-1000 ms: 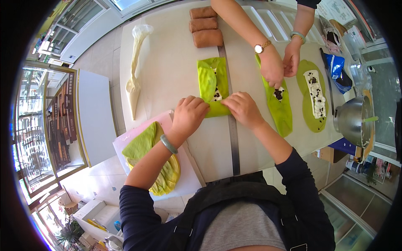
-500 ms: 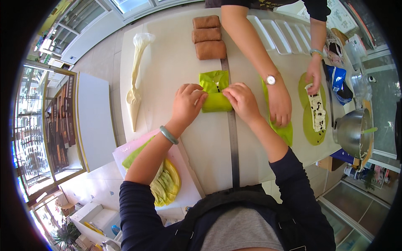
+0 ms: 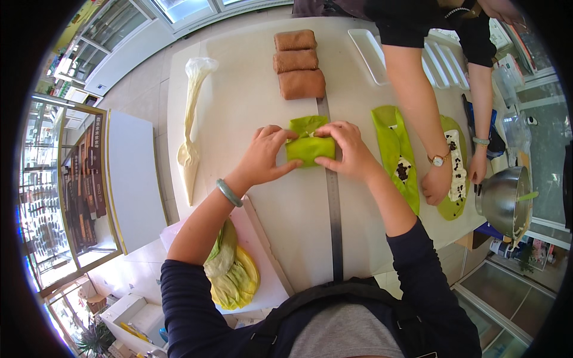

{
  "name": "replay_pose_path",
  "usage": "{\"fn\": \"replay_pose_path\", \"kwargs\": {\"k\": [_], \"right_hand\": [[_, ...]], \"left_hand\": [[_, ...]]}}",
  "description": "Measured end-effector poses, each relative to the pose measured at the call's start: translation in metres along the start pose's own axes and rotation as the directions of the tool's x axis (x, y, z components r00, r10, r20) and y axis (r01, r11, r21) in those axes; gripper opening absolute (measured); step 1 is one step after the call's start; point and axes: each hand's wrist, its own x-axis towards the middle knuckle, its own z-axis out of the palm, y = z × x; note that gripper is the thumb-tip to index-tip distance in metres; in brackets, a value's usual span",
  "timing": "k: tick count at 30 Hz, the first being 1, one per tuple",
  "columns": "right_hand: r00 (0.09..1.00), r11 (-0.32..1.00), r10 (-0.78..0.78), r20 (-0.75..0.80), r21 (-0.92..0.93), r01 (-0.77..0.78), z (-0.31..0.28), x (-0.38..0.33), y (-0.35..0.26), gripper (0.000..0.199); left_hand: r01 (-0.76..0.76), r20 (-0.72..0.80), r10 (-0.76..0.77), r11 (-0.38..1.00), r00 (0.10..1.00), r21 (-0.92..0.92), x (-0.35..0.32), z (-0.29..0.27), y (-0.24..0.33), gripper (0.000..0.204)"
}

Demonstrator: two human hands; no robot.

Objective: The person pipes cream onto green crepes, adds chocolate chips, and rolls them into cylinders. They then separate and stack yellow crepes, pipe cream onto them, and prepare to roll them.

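A partly rolled green crepe (image 3: 310, 153) lies on the table in front of me, its flat far end showing a bit of white cream. My left hand (image 3: 265, 156) grips its left end, fingertips on the far edge and thumb on the near side. The right end is held the same way by my right hand (image 3: 349, 150). Beneath it runs a long steel ruler (image 3: 335, 227). Beyond the roll, three brown crepe rolls (image 3: 296, 61) sit in a row. To the right lies a folded green crepe (image 3: 395, 156) with cream and dark crumbs showing.
A co-worker's hands (image 3: 437, 184) rest by another cream-topped green crepe (image 3: 456, 170). Beside it stands a steel bowl (image 3: 500, 194). White trays (image 3: 367, 56) lie far right. A cream-filled piping bag (image 3: 189, 156) is at left, a pink board (image 3: 265, 250) with yellow-green crepes (image 3: 234, 277) near left.
My fingers have shifted from the far edge to both ends of the roll, thumbs now on the near side. The co-worker's hands have moved off the folded green crepe, uncovering its filling.
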Motion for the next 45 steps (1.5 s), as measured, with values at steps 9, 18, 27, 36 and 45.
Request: {"fn": "replay_pose_path", "kwargs": {"k": [9,18,27,36,45], "right_hand": [[0.975,0.963,-0.177,-0.137,-0.231,0.142,0.001,0.043,0.017,0.056],[0.997,0.972,0.032,0.070,-0.233,-0.015,-0.005,0.048,0.026,0.083],[0.992,0.993,0.084,0.096,0.077,-0.092,-0.029,0.068,0.000,0.073],[0.973,0.973,-0.228,-0.030,-0.042,0.226,0.016,0.210,-0.021,0.066],[0.943,0.701,0.005,0.332,-0.674,0.234,0.058,0.205,-0.027,0.079]], "left_hand": [[0.300,-0.265,-0.356,0.926,0.896,-0.231,0.049,0.023,-0.034,0.019],[0.081,-0.155,-0.072,0.995,0.985,0.051,0.036,0.013,-0.030,0.084],[0.118,-0.137,-0.164,0.949,0.977,-0.292,0.034,-0.007,-0.020,0.070],[0.179,-0.330,-0.249,0.957,0.911,-0.230,0.038,-0.104,-0.097,0.071],[0.279,-0.152,-0.250,0.935,0.956,0.220,0.003,-0.082,-0.117,0.080]]}}
